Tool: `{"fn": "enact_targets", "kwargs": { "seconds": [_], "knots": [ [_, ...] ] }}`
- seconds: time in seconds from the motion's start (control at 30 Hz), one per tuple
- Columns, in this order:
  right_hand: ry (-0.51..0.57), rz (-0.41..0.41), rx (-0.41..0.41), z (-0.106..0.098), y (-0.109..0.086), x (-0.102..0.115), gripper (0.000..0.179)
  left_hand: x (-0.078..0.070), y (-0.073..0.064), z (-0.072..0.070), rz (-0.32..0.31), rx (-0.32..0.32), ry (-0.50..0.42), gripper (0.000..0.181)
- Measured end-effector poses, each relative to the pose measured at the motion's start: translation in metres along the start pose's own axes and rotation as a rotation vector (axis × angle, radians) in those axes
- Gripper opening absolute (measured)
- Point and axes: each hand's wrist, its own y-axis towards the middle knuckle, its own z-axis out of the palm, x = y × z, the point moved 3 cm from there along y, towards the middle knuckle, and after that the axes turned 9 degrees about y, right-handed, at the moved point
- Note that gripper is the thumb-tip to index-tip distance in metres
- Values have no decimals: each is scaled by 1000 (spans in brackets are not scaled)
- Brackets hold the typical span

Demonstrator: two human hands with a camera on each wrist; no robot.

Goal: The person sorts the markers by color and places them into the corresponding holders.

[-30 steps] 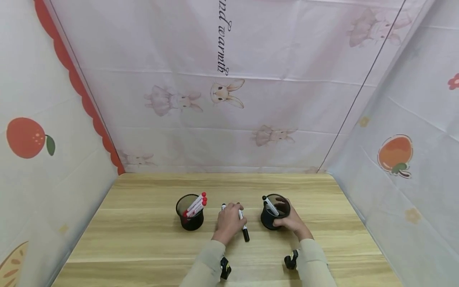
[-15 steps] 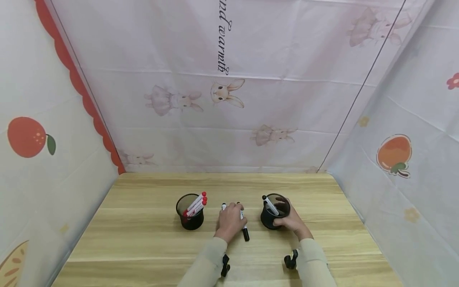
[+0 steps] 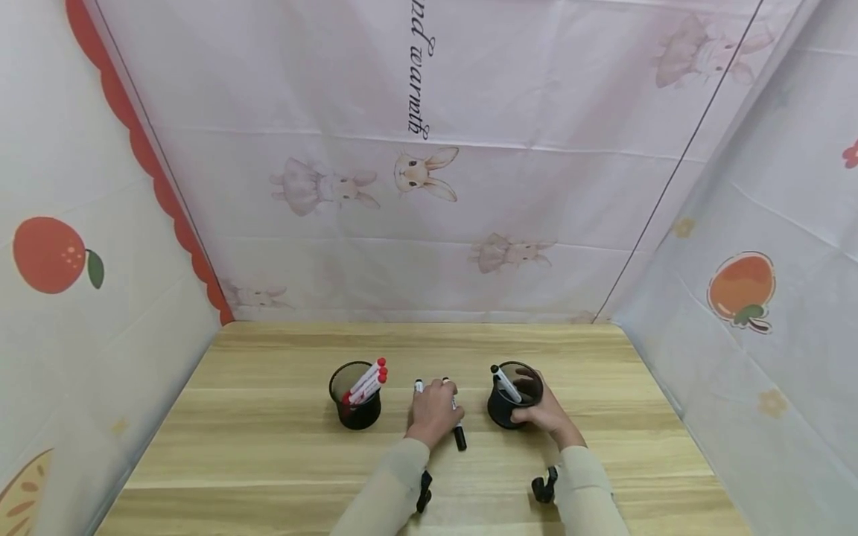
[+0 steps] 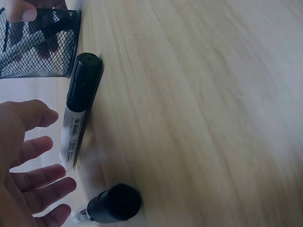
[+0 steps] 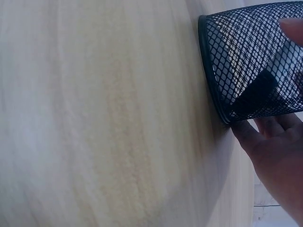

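Note:
In the head view my left hand (image 3: pixel 434 412) is over two black-capped whiteboard markers on the table: one marker (image 3: pixel 460 438) sticks out on its right, the other (image 3: pixel 418 385) shows only an end past the knuckles. The left wrist view has the fingers spread and slightly bent, beside the first marker's white barrel (image 4: pixel 72 132) and above the second's black cap (image 4: pixel 116 203). My right hand (image 3: pixel 546 413) grips a black mesh pen cup (image 3: pixel 501 412) from its right side, thumb in front, other fingers behind. A black-capped marker (image 3: pixel 508 385) leans inside that upright cup.
Left of my left hand stands another black mesh pen cup (image 3: pixel 358 418), with several red-capped markers (image 3: pixel 367 385) leaning in it. The wooden table (image 3: pixel 268 461) meets printed cloth walls (image 3: pixel 429 283) at the back and both sides.
My left hand has shifted slightly to the right over the markers, and its wrist has turned a little. The right hand and the pen cups stay where they were.

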Motion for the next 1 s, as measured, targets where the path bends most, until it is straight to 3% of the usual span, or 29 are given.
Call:
{"fn": "enact_targets", "kwargs": {
  "seconds": [0.3, 0.5, 1.0],
  "knots": [
    [1, 32, 17, 8, -7, 27, 88, -3, 1, 9, -35, 85, -133, 29],
    [0, 37, 22, 6, -6, 26, 88, -5, 3, 10, -87, 107, -226, 27],
    [0, 13, 30, 7, -5, 24, 87, -3, 2, 9, -116, 112, -260, 26]
  ]
}}
